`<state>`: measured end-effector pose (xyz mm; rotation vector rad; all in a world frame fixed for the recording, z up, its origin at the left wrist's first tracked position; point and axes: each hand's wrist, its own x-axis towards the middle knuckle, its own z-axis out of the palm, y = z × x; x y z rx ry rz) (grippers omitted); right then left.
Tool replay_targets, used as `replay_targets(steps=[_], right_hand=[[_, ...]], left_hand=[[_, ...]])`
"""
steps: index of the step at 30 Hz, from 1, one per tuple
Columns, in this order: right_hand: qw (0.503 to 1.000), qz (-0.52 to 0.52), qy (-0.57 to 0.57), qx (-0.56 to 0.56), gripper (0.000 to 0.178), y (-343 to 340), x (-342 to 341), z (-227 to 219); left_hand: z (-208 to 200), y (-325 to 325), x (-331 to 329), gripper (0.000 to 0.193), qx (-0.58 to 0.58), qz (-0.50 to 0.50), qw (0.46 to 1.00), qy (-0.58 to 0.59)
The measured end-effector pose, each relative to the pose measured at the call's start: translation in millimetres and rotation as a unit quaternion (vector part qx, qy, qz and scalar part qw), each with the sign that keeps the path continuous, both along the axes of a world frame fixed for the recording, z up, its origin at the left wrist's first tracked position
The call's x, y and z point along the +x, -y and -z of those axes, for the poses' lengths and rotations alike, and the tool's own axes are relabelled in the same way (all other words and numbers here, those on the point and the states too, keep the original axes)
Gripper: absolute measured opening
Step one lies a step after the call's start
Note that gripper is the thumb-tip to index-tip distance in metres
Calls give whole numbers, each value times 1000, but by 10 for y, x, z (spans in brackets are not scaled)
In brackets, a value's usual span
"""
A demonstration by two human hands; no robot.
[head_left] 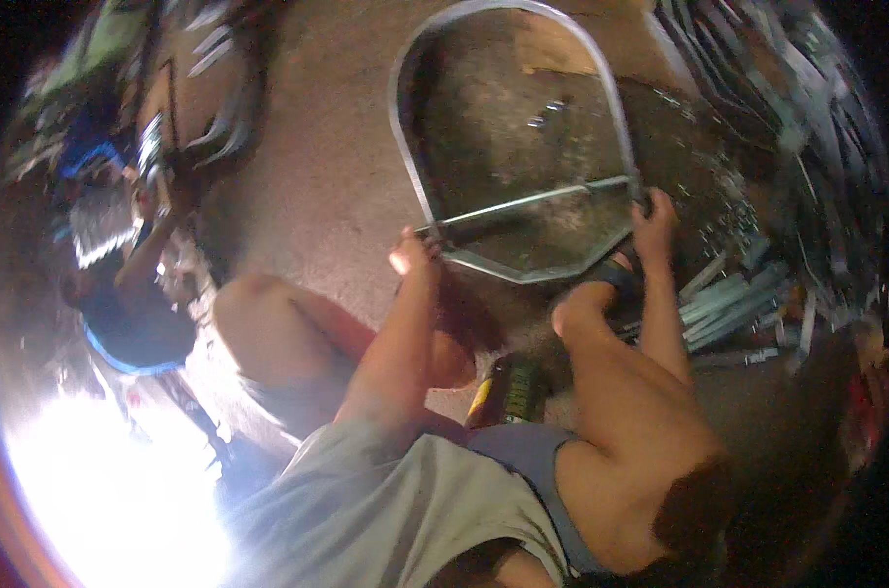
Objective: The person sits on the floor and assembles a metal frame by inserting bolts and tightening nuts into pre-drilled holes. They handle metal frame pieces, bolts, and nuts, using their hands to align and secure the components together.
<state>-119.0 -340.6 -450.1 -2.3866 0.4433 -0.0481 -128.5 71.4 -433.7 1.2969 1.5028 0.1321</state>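
In front of me is a rounded metal frame (pixel 398 125), bent from grey bar into an arch, with a straight crossbar (pixel 518 204) and a shallow angled lower end. My left hand (pixel 415 252) is closed around its left corner, where the crossbar meets the side. At the opposite corner my right hand (pixel 654 218) grips the frame's right side, beside my sandalled foot. Both arms reach forward, and the frame's arched end points away from me. The inner fingers of each hand are partly hidden, and the picture is somewhat blurred.
Cut metal strips (pixel 733 304) lie in a pile to the right, with long bars (pixel 797 88) behind them. Small metal pieces (pixel 545 114) and a flat brown piece (pixel 557 44) lie on the floor. At left another person in a blue top (pixel 141 318) sits working. A dark can-like object (pixel 508 390) stands between my legs.
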Motion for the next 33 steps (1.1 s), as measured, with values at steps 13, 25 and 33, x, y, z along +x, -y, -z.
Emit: replay_targets(steps=[13,25,33], right_hand=[[990,39,-45,126,37,-20,81,-312],[973,194,45,113,24,128,-51,-354],[962,272,-9,-25,22,242,-175,-133]], left_hand=[[-395,1848,693,44,240,768,573,156],[-417,2406,854,24,270,847,438,132],[-568,2403,812,24,139,791,586,106]])
